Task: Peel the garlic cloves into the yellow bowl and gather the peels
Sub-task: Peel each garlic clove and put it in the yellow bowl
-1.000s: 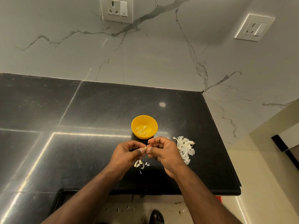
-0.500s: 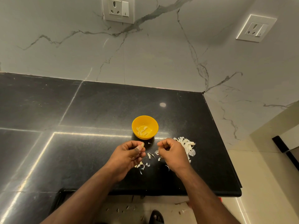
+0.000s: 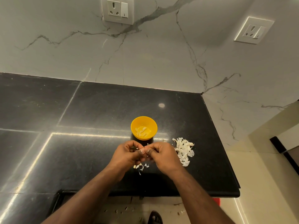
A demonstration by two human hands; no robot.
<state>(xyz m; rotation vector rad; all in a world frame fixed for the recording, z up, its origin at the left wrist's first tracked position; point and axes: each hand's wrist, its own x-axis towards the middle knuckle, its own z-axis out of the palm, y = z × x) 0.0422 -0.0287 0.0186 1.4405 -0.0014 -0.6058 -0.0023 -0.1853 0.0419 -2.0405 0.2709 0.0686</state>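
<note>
Hands rejoined, left hand (image 3: 127, 155) and right hand (image 3: 163, 156) fingers clamped on hidden clove, no writing

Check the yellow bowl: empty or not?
Not empty. The yellow bowl stands upright with several peeled garlic cloves on its bottom.

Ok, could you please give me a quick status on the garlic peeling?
Left hand and right hand meet fingertip to fingertip, held item hidden. Yellow bowl holds peeled cloves. Peel pile right; loose peels under hands.
</note>
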